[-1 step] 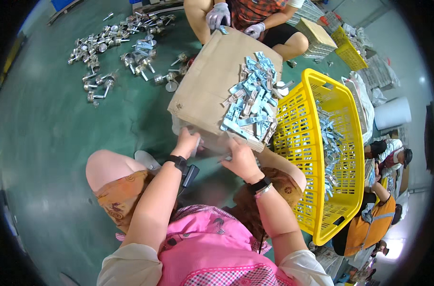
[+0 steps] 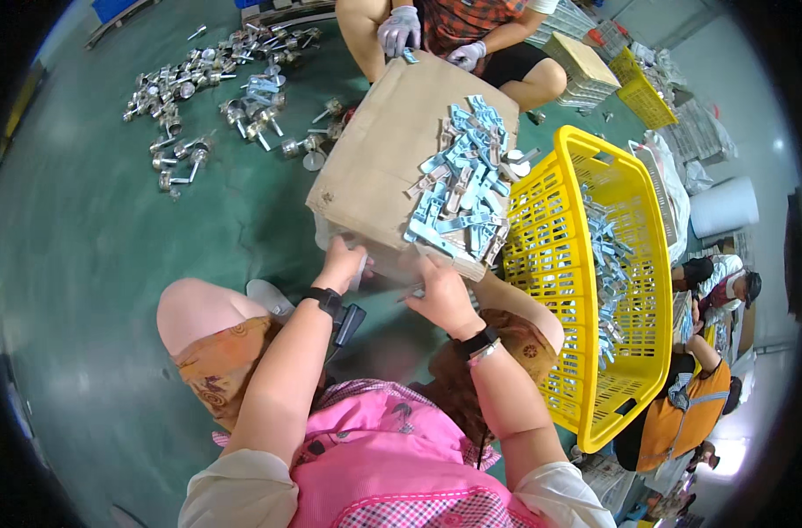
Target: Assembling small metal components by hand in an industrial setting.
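A brown cardboard box (image 2: 375,150) stands in front of me, with a heap of pale blue and beige plastic clips (image 2: 471,176) on its right side. Below its near edge, my left hand (image 2: 341,264) is closed on some see-through plastic film (image 2: 323,234). My right hand (image 2: 445,295) is closed beside the box's near edge, below the clips. A blurred, pale patch lies at its fingertips, and I cannot make out what they hold. Both hands are bare, with dark bands at the wrists.
On my right a yellow plastic basket (image 2: 586,308) holds more blue clips (image 2: 608,255). Metal parts with stems (image 2: 190,84) lie scattered on the green floor at the far left. Across the box sits a person with gloved hands (image 2: 399,33). Other people sit at the right.
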A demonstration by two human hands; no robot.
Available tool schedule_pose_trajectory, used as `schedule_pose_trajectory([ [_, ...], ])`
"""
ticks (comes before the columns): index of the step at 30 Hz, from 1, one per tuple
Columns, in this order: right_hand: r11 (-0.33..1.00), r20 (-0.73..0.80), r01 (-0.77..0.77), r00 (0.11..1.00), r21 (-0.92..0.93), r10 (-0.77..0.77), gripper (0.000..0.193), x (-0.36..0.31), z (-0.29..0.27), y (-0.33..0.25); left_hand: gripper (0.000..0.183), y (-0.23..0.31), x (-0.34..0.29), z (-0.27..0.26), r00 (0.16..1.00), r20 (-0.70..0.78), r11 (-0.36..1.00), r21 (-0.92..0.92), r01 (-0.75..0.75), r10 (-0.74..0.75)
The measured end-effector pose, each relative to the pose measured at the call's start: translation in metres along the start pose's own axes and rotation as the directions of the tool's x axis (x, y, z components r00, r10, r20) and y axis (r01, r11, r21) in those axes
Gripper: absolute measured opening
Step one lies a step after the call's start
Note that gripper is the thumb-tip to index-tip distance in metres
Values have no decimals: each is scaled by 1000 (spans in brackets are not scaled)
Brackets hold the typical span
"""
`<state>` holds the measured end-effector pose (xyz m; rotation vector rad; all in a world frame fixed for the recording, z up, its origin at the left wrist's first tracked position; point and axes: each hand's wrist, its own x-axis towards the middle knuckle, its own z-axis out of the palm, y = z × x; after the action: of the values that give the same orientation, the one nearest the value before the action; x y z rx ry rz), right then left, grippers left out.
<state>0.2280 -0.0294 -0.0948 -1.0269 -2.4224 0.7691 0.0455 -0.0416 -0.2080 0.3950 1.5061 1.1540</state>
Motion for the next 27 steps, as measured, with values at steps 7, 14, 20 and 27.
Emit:
schedule_pose_trajectory([
  [7, 999, 48, -41, 998, 31, 40, 30, -5, 5, 17, 38, -11, 9, 17, 998, -63, 997, -74, -2, -2],
  [14, 992, 132, -121, 983, -34, 124, 29, -3, 7, 13, 37, -6, 12, 2, 978, 187, 995, -30, 99, -91],
  [20, 991, 129, -122, 983, -48, 127, 27, -1, 7, 10, 35, -14, 8, -14, 953, 302, 974, -217, 62, 7],
  [27, 995, 110, -91, 989, -51, 97, 28, -1, 7, 9, 45, -22, 8, -30, 925, 375, 967, -252, 47, 53],
])
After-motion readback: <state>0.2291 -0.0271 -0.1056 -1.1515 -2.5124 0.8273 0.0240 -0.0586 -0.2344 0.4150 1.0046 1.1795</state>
